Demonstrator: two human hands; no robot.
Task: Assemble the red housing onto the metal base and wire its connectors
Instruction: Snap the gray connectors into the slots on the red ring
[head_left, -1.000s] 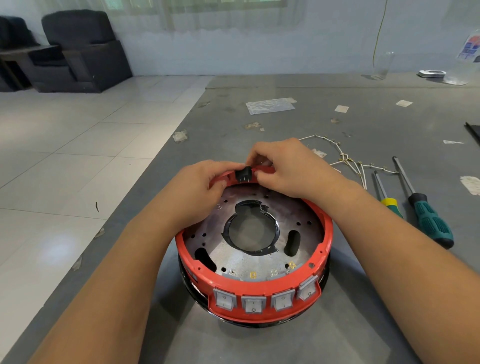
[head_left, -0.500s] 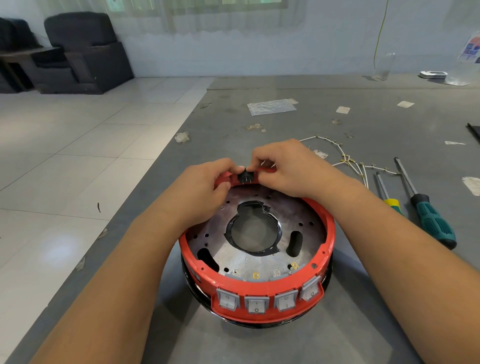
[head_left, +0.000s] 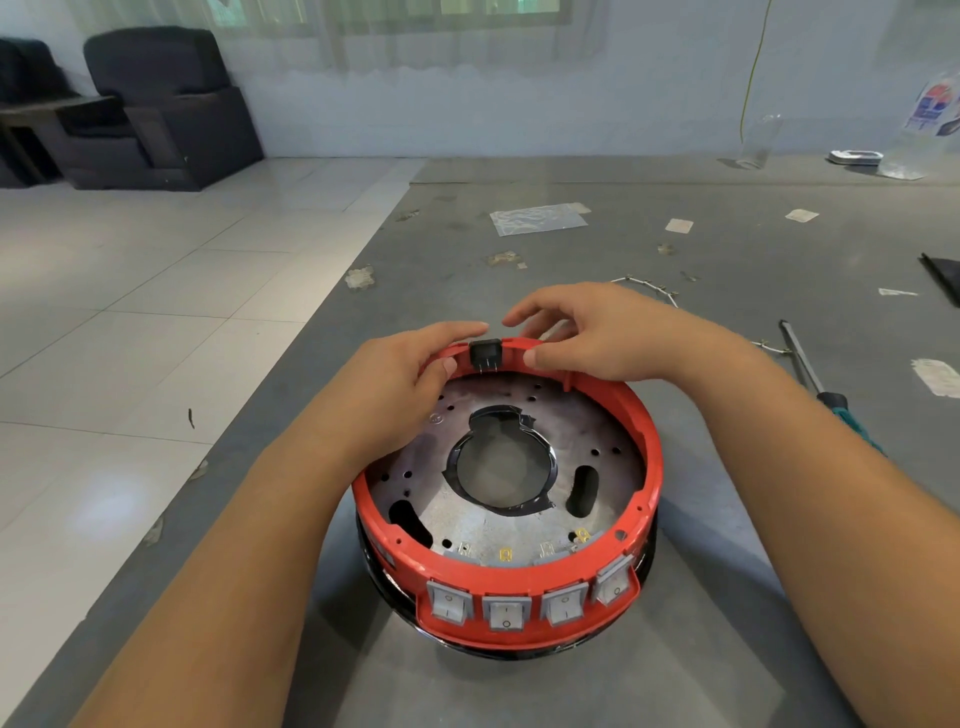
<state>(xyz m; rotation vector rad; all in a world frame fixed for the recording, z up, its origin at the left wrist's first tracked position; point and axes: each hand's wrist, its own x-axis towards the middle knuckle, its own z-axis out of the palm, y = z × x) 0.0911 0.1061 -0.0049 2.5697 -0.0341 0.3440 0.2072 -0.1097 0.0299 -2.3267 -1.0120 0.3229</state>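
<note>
- We see the red housing (head_left: 644, 457) seated as a ring on the round metal base (head_left: 498, 525), which rests on the grey table (head_left: 571, 686) between the two forearms.
- Our left hand (head_left: 395, 384) grips the far-left part of the housing rim: its thumb lies inside the rim and its index finger curls over the outside.
- Our right hand (head_left: 613, 338) holds the far rim just right of that, thumb tip pressed to the rim's inner edge, the other fingers arched loosely above and behind it.
- Between the left index fingertip and the right thumb tip sits a small black connector (head_left: 485, 354), set into the rim with its metal pins pointing down toward the base plate; neither hand's fingers plainly touch it.
- On the side of the housing nearest us, well away from the fingers, stand four grey rocker switches (head_left: 535, 603) in a row.
- Beyond the right hand's knuckles lies a white wire harness (head_left: 649, 287); past the right wrist lies a screwdriver (head_left: 810, 369), partly hidden by the forearm.
</note>
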